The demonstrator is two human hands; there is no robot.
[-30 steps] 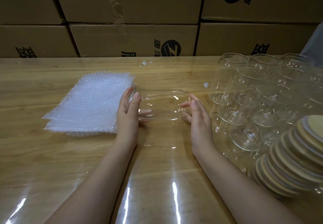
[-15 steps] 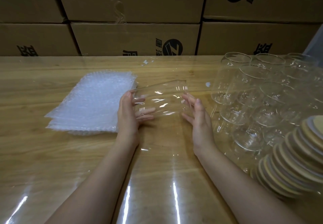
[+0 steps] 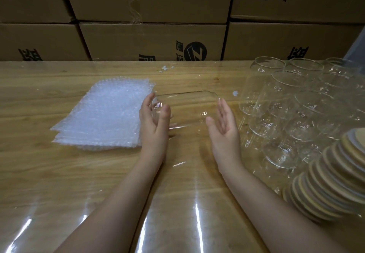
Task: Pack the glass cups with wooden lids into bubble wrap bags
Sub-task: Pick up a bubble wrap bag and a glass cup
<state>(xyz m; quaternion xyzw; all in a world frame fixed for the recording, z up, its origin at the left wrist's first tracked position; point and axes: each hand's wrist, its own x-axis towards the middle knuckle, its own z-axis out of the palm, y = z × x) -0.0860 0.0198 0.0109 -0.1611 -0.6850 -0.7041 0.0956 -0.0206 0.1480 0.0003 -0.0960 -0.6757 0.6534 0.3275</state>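
A clear glass cup lies sideways in the air just above the table, between my two hands. My left hand grips its left end, thumb in front and fingers behind. My right hand presses flat against its right end with straight fingers. A stack of bubble wrap bags lies directly left of my left hand. Several more empty glass cups stand grouped at the right. A fanned pile of round wooden lids leans at the right edge.
The wooden table is covered by a shiny transparent sheet. Stacked cardboard boxes form a wall along its far edge. Small white scraps lie near the back.
The cup rose off the table, tilted, and is now held about level between my hands. My right hand opened flatter against its end.
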